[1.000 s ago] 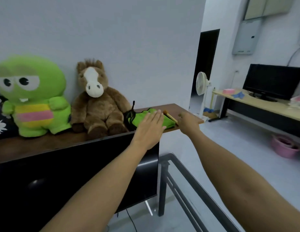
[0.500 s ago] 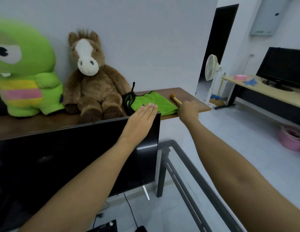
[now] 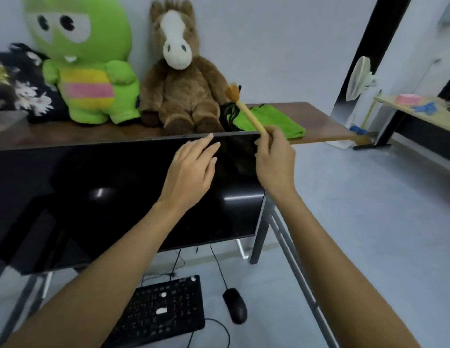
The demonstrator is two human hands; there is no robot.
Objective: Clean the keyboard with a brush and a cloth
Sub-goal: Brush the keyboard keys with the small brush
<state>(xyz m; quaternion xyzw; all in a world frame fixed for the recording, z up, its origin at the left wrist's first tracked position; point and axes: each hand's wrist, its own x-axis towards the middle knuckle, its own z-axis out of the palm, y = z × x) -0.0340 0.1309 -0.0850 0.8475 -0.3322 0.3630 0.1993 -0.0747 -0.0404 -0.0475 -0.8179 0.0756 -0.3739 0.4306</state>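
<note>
Keyboard, black, flat, plastic (image 3: 160,312): lies at 7 o'clock from right hand (image 3: 275,159), which pinches tan wooden brush (image 3: 246,110), bristles toward 11; left hand (image 3: 191,167) relaxed, empty, nearer.

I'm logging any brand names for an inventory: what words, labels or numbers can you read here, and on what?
No text can be read in this picture.
keyboard: key legends show only as pale specks, too small and blurred to read.
monitor: dark screen, no logo visible.
mouse: no marking visible.
brush held by the right hand: no print visible.
</note>
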